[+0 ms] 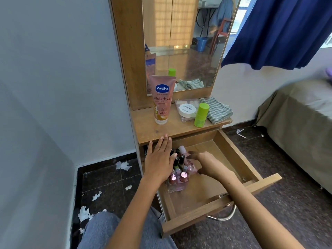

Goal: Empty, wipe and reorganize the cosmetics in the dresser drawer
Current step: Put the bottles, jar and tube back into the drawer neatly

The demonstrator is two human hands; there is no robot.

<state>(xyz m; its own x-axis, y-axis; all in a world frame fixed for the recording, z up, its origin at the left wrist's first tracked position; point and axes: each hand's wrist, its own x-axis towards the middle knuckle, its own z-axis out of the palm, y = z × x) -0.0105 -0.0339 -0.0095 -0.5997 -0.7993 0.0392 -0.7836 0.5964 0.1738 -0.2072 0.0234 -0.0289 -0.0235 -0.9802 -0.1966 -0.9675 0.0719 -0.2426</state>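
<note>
Over drawer: left hand flat, fingers together; right hand curled, blurred, beside nail polish bottles.

Blue curtain upper right — olive-covered bed beside wall; torn white paper scraps on dark floor.

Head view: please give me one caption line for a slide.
Both hands, left and right, arrange nail polish bottles in the open dresser drawer; lotion tube stands above.

Nail polish bottles clustered in drawer, far-left corner. On dresser top above: lotion tube left, round tin and small bottle centre, folded cloth right.
</note>
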